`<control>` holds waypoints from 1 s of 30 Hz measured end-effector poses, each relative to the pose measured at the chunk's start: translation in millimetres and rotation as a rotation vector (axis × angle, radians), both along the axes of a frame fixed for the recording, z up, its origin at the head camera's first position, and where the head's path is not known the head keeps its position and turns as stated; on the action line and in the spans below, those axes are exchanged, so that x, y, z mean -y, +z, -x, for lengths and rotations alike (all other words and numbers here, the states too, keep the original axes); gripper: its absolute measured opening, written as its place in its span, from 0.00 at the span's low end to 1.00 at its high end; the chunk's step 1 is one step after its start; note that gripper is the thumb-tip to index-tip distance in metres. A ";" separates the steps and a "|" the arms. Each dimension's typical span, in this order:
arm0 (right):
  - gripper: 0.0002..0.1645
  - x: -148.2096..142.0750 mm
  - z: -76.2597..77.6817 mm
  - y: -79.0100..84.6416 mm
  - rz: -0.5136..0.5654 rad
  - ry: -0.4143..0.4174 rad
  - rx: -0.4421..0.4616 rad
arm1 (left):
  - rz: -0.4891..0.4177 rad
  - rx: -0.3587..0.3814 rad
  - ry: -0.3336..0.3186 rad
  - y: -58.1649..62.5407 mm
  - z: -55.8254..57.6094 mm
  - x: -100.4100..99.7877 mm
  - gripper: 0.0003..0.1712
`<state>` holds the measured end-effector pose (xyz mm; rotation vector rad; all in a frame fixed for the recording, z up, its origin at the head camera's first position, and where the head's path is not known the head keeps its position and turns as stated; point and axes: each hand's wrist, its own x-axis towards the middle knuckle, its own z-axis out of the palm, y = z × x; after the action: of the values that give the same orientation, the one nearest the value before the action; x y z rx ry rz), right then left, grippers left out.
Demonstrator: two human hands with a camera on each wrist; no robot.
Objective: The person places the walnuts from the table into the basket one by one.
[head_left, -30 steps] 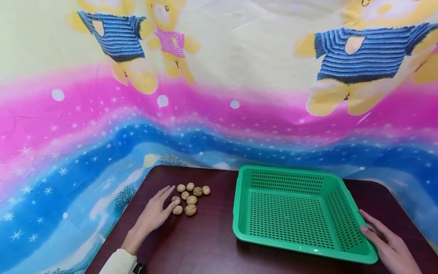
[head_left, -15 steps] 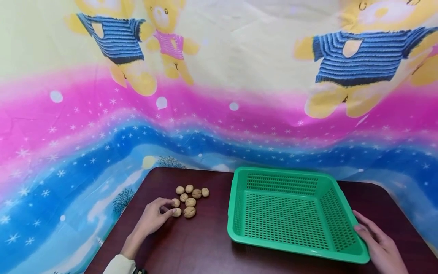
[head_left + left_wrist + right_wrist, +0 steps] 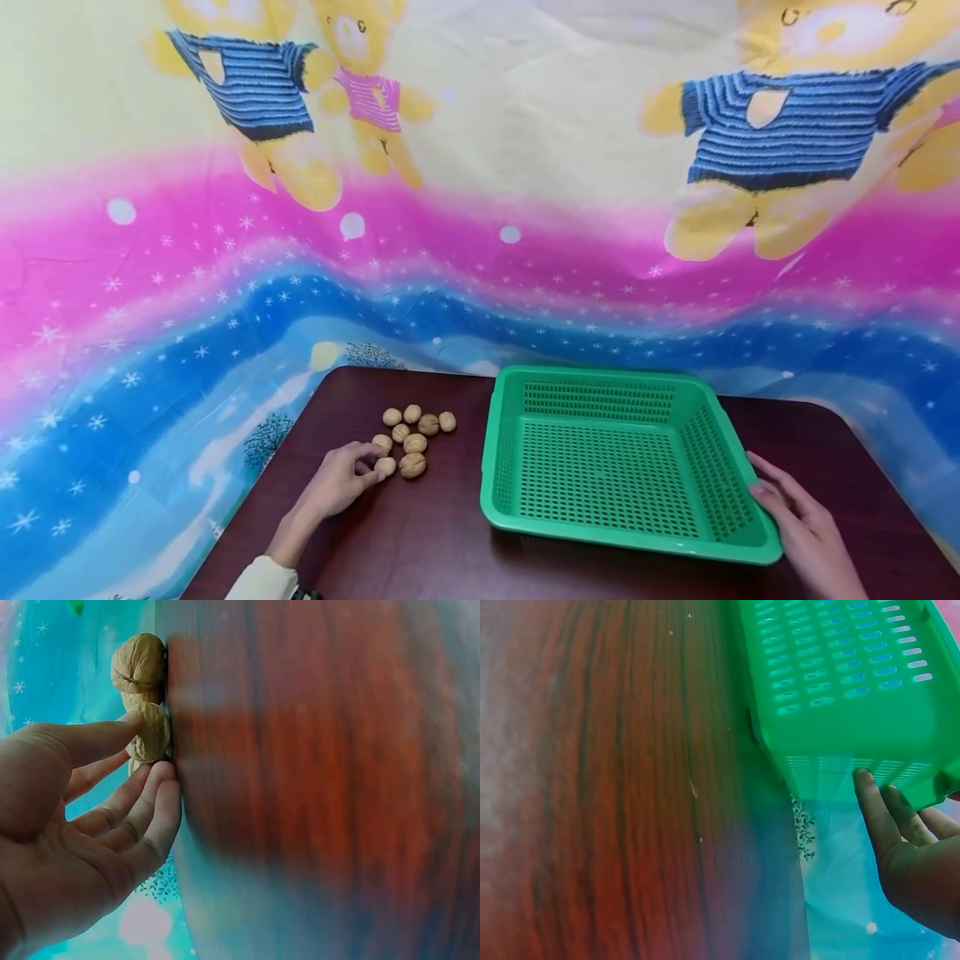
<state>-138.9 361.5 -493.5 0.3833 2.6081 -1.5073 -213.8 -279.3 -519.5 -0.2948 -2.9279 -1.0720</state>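
My left hand (image 3: 341, 482) pinches a tan walnut (image 3: 385, 467) at the near left corner of a loose cluster. In the left wrist view, the thumb lies on one side of this walnut (image 3: 153, 733) and the fingertips are at its lower side. Another walnut (image 3: 382, 444) sits close by the fingers, and several more, such as a larger walnut (image 3: 412, 466), lie to the right. My right hand (image 3: 804, 521) rests against the right side of a green plastic basket (image 3: 630, 542), which holds nothing. In the right wrist view, straight fingers (image 3: 877, 814) touch its outer slotted wall.
The dark reddish-brown table (image 3: 442, 533) carries the walnuts at left and the basket at right. Behind it hangs a printed cloth (image 3: 480, 283) with bears and snowflakes, close to the basket's far rim.
My left hand has drawn its thumb and fingers together on the near walnut. The basket has slid left with my right hand against its side.
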 end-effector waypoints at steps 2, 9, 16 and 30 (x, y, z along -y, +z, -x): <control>0.45 -0.2 0.0 -1.4 0.030 0.003 -0.019 | 0.006 0.000 -0.001 -0.4 0.5 -0.4 0.16; 0.44 -2.0 -0.8 -6.6 0.105 -0.009 -0.052 | 0.009 0.018 0.009 -0.9 2.4 -3.0 0.15; 0.43 -1.4 -1.7 -8.3 0.121 -0.004 -0.073 | 0.018 0.002 0.022 1.4 1.9 -4.6 0.14; 0.42 -1.2 -2.5 -8.7 0.136 -0.006 -0.098 | -0.076 -0.049 0.006 31.8 -1.3 -26.9 0.16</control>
<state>-136.4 362.7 -502.3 0.3113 2.5579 -1.7362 -212.5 -252.5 -487.7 -0.3054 -2.8355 -1.1549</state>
